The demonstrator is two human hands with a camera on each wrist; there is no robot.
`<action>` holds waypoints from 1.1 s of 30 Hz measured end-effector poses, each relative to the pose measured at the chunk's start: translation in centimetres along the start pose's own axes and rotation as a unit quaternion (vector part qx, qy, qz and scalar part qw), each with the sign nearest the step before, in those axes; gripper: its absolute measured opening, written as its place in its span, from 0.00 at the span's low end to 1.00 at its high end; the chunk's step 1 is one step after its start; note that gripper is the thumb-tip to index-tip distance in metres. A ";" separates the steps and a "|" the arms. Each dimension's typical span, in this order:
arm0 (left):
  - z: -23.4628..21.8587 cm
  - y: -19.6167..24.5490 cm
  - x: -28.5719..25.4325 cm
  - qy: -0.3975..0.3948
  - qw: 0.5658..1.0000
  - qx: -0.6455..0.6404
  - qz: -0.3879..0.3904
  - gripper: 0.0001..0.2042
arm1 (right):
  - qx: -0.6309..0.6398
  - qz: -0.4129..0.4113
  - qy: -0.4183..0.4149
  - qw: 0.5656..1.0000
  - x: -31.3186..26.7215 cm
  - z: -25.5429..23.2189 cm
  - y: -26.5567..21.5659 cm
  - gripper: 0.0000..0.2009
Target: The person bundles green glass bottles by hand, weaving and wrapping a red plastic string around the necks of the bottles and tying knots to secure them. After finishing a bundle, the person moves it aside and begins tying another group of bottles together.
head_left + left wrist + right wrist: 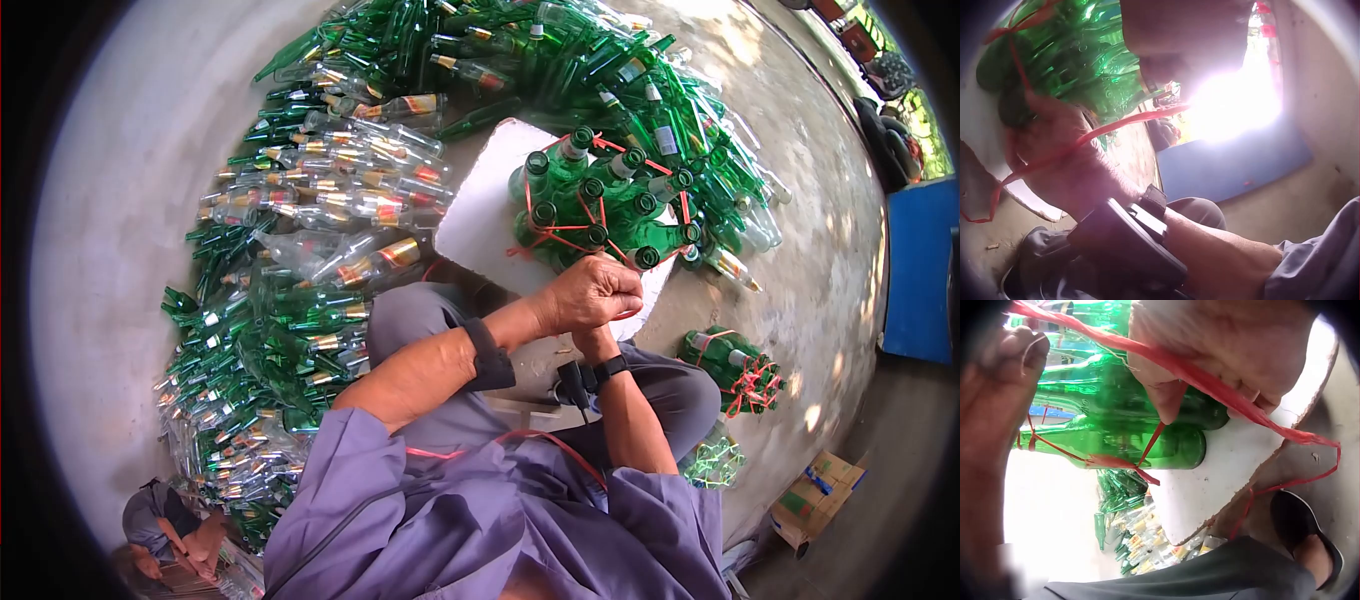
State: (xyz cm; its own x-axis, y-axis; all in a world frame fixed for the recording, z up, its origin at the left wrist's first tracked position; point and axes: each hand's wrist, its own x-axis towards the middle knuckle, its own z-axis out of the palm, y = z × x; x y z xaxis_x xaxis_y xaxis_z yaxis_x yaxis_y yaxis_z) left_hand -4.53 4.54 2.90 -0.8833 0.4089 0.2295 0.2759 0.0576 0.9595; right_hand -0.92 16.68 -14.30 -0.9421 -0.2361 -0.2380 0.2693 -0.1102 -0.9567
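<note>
Several green glass bottles (640,215) stand upright in a cluster on a white board (480,215), with red plastic twine (558,232) looped around their necks and sides. My left hand (590,292), fingers curled, grips the twine just in front of the bottle necks. Lower down, my right hand (1229,353) pinches twine against the side of a bottle near its base. In the head view the left hand hides most of the right. A loose length of twine (1185,372) runs past both hands and hangs beyond the board's edge in the right wrist view.
Piles of green bottles (410,45) and clear labelled bottles (370,190) lie left of and behind the board. A tied bottle bundle (735,370) lies at the right, near a cardboard box (815,500) and a blue panel (920,270). Another person (175,535) is at lower left.
</note>
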 end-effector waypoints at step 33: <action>1.0 -1.0 -0.9 0.015 0.993 0.089 0.070 0.05 | -0.189 -0.199 -0.102 0.956 2.3 -0.4 -4.1 0.11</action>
State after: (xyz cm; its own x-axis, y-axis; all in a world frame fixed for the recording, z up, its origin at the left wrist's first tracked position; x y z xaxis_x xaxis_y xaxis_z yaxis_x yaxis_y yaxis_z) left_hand -3.69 5.03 1.54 -0.8417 0.3967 0.3663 0.4571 0.1625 0.8744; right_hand -4.27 16.93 -10.97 -0.8859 -0.4360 0.1581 -0.2302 0.1175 -0.9660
